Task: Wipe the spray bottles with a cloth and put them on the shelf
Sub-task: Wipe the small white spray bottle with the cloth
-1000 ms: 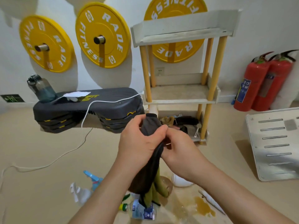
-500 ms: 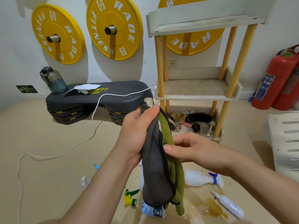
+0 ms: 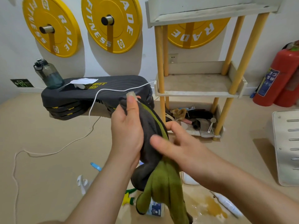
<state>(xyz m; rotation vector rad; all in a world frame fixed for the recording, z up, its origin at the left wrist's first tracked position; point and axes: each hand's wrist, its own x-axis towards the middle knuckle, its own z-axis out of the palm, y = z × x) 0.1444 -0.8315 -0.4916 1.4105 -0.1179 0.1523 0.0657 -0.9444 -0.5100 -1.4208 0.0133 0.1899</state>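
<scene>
My left hand (image 3: 127, 131) grips a spray bottle wrapped in a grey and green cloth (image 3: 150, 126); only the bottle's clear top (image 3: 131, 95) sticks out above my fingers. My right hand (image 3: 176, 143) pinches the cloth lower down, thumb in front, fingers behind. The cloth's green end hangs toward the floor. More spray bottles lie on the floor below: a white one (image 3: 189, 180), a slim one (image 3: 228, 204), one with a yellow-green trigger (image 3: 127, 198). The wooden shelf (image 3: 199, 84) stands just behind my hands, its middle level bare.
A brownish spill (image 3: 212, 206) wets the floor among the bottles. A dark step platform (image 3: 97, 92) with a water bottle (image 3: 48, 75) and a white cable stands left. Fire extinguishers (image 3: 275, 78) and a white slotted panel (image 3: 288, 146) are right. Clutter fills the shelf's bottom level.
My right hand let go of the top of the cloth, opened, then came back onto the cloth lower down. The cloth has slid down, baring the bottle's top. The view moved closer to the shelf.
</scene>
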